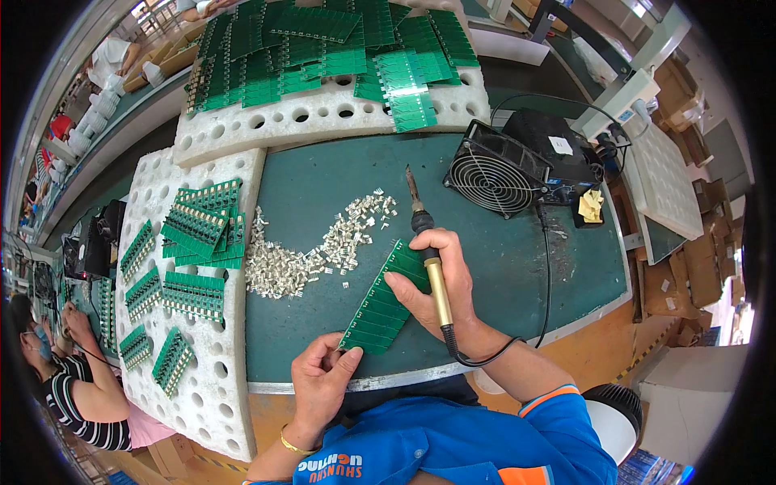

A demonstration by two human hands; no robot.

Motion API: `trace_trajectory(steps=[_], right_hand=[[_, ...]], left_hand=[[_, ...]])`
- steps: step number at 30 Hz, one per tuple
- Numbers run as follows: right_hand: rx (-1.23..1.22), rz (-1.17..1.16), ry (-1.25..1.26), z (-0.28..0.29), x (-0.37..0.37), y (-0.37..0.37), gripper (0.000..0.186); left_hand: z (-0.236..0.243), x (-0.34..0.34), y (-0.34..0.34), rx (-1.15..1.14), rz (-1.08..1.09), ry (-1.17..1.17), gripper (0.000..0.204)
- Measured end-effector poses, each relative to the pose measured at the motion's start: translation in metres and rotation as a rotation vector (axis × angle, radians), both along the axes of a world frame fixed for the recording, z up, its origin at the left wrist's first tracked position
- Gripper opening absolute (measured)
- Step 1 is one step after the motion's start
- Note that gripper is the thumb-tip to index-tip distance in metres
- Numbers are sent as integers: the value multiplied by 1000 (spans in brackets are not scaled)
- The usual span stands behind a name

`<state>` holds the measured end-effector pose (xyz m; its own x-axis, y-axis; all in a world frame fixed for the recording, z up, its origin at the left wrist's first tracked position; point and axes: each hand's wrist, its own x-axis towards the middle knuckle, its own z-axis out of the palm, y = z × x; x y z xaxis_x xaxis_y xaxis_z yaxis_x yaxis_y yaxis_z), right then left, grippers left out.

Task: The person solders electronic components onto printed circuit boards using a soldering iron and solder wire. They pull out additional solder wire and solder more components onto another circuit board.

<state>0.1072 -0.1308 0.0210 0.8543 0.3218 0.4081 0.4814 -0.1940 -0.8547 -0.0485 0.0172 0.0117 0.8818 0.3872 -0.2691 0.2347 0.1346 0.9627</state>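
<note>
My left hand [322, 373] pinches the lower left corner of a green circuit board panel [378, 311] between thumb and fingers. My right hand [449, 283] grips a soldering iron [437, 293] with a gold-coloured handle, its tip pointing up and away from me. The thumb of that same hand presses on the upper part of the panel, so both hands hold the board tilted over the green bench mat. Just beyond the board lies a heap of small white connectors [283, 263], spreading in a trail toward the right.
A perforated white foam board [222, 388] on the left carries several populated panels [194, 295]. Another foam block [218, 133] at the back bears stacked green panels [339, 56]. A black fan [493, 174] and soldering station [550, 149] stand right. A co-worker [89, 380] sits far left.
</note>
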Motion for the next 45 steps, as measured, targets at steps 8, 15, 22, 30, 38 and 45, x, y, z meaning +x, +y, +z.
trace_trajectory(steps=[8, 15, 22, 30, 38, 45], right_hand=[[18, 8, -49, -2, 1, 0, 43], [5, 0, -37, -4, 2, 0, 44], [13, 3, -53, -1, 0, 1, 40], [48, -28, -61, -3, 0, 0, 35], [70, -17, -42, 0, 1, 0, 31], [103, -26, -136, -2, 3, 2, 32]], left_hand=[[1, 1, 1, 11, -10, 7, 17], [1, 1, 0, -5, -9, -4, 16], [2, 1, 1, -17, -13, -10, 16], [3, 0, -2, -36, -20, -9, 16], [4, 0, -2, -27, -34, 4, 16], [17, 2, 6, -254, 7, 13, 19]])
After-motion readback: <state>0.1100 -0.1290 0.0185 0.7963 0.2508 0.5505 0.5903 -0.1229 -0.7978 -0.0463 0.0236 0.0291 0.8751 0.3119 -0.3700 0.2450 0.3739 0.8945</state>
